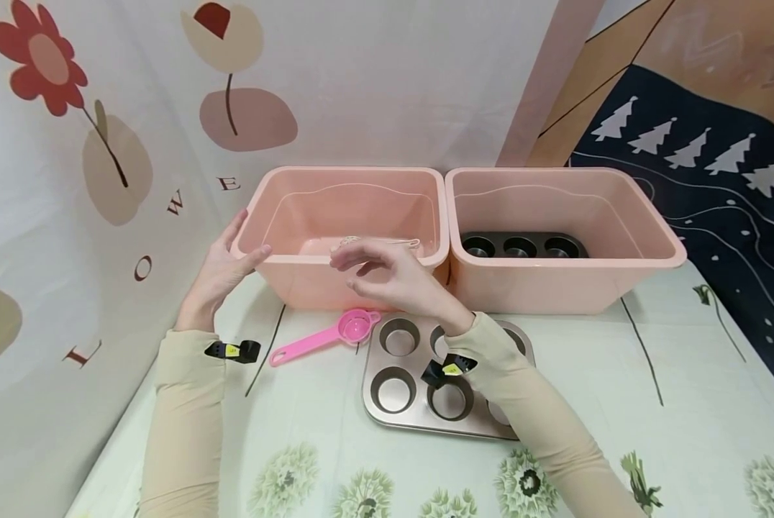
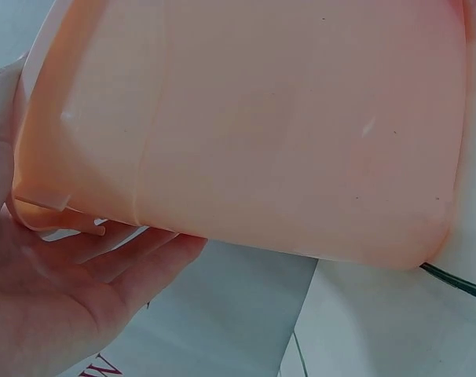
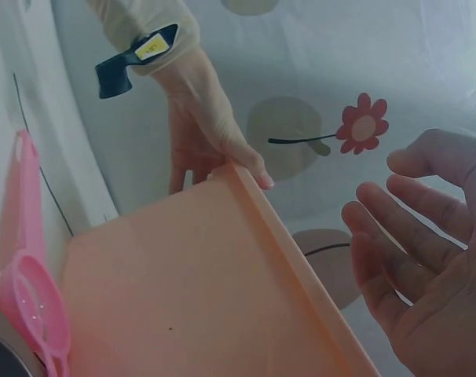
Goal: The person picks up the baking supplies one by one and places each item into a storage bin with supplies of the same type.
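My left hand (image 1: 221, 266) grips the front left corner of the left pink plastic bin (image 1: 290, 284), thumb over the rim and fingers along the outer side. In the right wrist view the same thumb lies on that rim. Above the front rim hovers my right hand (image 1: 393, 277), its fingers loosely bent and nothing between them. Inside the left bin lies a slim pale utensil (image 1: 409, 242) with a looped end, partly hidden behind my right hand. A pink egg separator (image 1: 322, 340) with a long handle rests on the table in front of this bin.
A second pink bin (image 1: 549, 288) stands against the first on the right, with a dark muffin tin (image 1: 519, 237) inside. A grey-brown muffin tin (image 1: 419, 417) lies under my right forearm. Printed curtains (image 1: 374, 79) hang behind and to the left.
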A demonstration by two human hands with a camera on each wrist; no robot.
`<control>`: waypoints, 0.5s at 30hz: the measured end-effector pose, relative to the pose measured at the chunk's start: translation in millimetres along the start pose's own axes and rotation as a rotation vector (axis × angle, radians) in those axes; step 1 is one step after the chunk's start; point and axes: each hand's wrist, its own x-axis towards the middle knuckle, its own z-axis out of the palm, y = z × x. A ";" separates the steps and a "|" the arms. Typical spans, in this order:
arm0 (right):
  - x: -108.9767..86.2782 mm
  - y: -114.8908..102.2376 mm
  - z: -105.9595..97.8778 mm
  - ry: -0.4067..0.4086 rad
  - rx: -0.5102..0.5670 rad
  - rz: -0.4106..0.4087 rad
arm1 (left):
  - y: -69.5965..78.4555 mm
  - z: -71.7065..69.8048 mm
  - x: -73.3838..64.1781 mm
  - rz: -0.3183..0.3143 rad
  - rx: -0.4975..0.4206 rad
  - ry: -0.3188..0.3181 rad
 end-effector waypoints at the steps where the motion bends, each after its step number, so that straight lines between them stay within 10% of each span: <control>1: -0.9 0.7 1.0 -0.003 -0.001 0.007 | -0.1 -0.4 -0.4 -0.003 -0.001 -0.001; 15: -15.4 22.1 17.7 -0.013 0.028 0.064 | -0.2 -0.8 0.2 -0.005 0.003 0.006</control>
